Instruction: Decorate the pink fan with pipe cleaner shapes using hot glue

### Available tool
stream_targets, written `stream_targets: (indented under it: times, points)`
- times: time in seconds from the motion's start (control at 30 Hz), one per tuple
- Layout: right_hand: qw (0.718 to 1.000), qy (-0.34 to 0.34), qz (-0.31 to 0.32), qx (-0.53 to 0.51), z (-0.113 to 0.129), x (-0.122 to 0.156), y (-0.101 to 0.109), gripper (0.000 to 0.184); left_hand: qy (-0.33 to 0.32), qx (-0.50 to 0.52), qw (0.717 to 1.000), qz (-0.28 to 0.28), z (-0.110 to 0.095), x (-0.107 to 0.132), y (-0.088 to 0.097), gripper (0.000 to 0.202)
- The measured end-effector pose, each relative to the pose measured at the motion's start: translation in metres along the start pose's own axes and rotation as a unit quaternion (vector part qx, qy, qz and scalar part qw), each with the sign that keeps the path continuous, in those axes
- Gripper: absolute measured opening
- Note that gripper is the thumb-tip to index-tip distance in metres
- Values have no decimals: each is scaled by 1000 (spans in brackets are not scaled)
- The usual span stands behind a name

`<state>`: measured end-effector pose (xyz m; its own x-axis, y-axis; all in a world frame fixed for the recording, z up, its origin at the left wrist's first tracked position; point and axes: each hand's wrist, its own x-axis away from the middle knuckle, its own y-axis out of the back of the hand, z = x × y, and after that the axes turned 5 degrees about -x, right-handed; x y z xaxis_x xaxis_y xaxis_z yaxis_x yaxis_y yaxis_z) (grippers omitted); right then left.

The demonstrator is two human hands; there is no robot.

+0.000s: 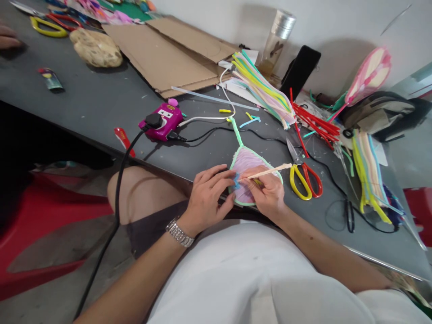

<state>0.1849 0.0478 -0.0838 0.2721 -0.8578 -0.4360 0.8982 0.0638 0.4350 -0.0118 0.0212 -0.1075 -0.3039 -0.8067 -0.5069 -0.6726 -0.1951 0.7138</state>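
A small pink fan (245, 163) with a green rim and a green handle lies at the near edge of the grey table (101, 103). My left hand (209, 194) rests on the fan's left side, fingers curled, pinching a small blue piece (236, 182) against it. My right hand (266, 192) grips a thin wooden stick (270, 171) like a pen, its near tip touching the blue piece. The stick's far end points right toward the scissors.
Yellow-and-red scissors (305, 180) lie just right of the fan. A magenta power strip (164, 120) with black cables sits behind. Bundles of coloured strips (263, 87), red sticks (315, 121), cardboard (168, 54), a bottle (278, 38), a second fan (369, 76) and another person's hand (8, 38) lie beyond.
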Motion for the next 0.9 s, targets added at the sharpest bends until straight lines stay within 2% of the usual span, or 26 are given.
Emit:
stream_targets:
  times: [0.13, 0.27, 0.5, 0.7, 0.9]
  points:
    - [1000, -13, -15, -4, 1, 4, 2, 11, 0, 0, 1000, -2, 0, 0, 0, 17]
    - [1000, -11, 1, 9, 0, 6, 4, 12, -1, 2, 1000, -2, -1, 0, 0, 17]
    - [999, 30, 15, 23, 2, 1, 3, 8, -2, 2, 1000, -3, -1, -1, 1, 16]
    - [999, 13, 22, 22, 2, 1, 3, 10, -2, 0, 1000, -3, 0, 0, 0, 16]
    - [999, -13, -39, -11, 1, 4, 3, 8, -8, 1, 1000, -10, 0, 0, 0, 17]
